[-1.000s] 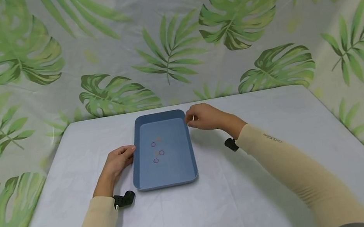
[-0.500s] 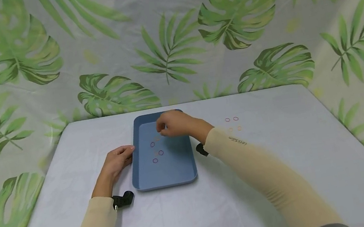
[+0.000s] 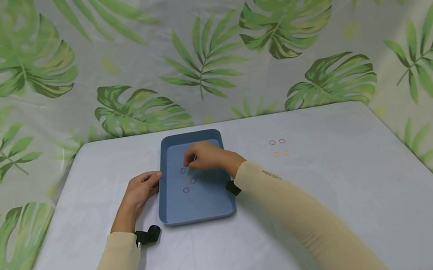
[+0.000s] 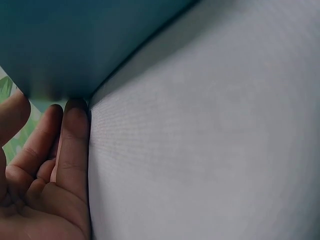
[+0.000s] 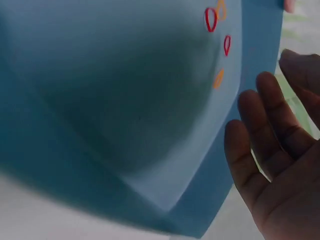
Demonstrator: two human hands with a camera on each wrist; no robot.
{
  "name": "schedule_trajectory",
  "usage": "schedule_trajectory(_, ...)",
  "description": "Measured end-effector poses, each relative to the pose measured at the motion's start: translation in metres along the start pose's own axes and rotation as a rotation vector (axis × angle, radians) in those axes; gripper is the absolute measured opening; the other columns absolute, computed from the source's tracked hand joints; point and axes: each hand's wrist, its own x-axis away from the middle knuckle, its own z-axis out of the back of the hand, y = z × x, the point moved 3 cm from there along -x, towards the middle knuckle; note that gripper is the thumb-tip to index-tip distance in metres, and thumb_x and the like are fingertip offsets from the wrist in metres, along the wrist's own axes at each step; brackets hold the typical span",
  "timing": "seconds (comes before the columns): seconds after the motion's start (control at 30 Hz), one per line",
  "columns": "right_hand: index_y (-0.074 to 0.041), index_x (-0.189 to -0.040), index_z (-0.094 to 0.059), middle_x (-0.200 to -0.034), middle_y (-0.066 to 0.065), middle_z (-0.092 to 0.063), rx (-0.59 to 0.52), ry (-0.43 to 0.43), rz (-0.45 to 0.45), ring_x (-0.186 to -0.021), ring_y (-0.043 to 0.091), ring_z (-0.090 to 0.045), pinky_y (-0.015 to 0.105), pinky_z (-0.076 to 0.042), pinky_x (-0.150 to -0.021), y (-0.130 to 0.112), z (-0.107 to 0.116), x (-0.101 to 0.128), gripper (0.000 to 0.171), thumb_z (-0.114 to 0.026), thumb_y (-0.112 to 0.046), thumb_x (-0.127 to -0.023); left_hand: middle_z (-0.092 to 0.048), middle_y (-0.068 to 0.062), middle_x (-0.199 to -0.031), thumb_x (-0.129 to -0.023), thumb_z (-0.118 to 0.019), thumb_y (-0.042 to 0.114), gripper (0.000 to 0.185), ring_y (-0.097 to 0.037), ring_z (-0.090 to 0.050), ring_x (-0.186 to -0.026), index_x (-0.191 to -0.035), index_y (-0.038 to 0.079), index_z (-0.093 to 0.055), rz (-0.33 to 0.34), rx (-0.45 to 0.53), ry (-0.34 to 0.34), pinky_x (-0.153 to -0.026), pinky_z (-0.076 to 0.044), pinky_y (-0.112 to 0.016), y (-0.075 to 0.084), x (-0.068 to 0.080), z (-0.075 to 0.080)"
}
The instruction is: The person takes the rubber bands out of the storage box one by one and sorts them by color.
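Inside tray (image 3: pixel 177 208), small rubber bands (image 3: pixel 192 181).

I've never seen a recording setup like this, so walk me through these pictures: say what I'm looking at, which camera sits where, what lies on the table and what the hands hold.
There is no machine here: a person works with two bare hands, wearing three cameras. The wide picture comes from a camera on the head, looking down at a table covered in pale cloth. The two close-ups come from cameras strapped to the wrists.

On the table lies a blue tray with a few small rubber bands in it. Four more bands lie on the cloth to the right.

The left hand rests against the tray's left edge. The right hand hovers over the tray with its fingers relaxed; whether it pinches a band cannot be told.
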Motion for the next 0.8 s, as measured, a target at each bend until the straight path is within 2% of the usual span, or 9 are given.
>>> schedule_trajectory(0.23,-0.007,-0.100,-0.075,-0.102,0.007,-0.075,0.043,0.014,-0.028,-0.093,0.019,-0.065,0.028,-0.054,-0.084,-0.002,-0.010,-0.002,0.013,-0.064,-0.008,-0.093,-0.048,-0.019,-0.149,-0.103,-0.053,0.029,0.048,-0.027,-0.048,-0.137,-0.140,-0.001,-0.052,-0.009,-0.001,0.001,-0.115,-0.044,-0.039,0.002,0.002,0.000)
schedule_trajectory(0.43,-0.007,-0.095,-0.076,-0.098,0.007,-0.074,0.019,0.015,-0.117,-0.084,0.016,-0.059,0.026,-0.050,-0.075,0.002,-0.022,-0.002,0.013,-0.065,-0.006,-0.091,-0.049,-0.020,-0.149,-0.103,-0.054,0.027,0.047,-0.029,-0.047,-0.138,-0.140,-0.003,-0.052,-0.012,0.010,0.002,-0.116,-0.043,-0.040,0.000,0.001,-0.002)
schedule_trajectory(0.8,-0.011,-0.086,-0.078,-0.090,0.003,-0.075,0.003,0.015,-0.161,-0.076,0.012,-0.056,0.022,-0.047,-0.069,0.006,-0.028,-0.001,0.008,-0.074,-0.018,-0.088,-0.049,-0.020,-0.149,-0.103,-0.054,0.028,0.047,-0.028,-0.048,-0.137,-0.140,-0.002,-0.053,-0.008,0.010,0.005,-0.114,-0.045,-0.039,0.000,-0.001,-0.001)
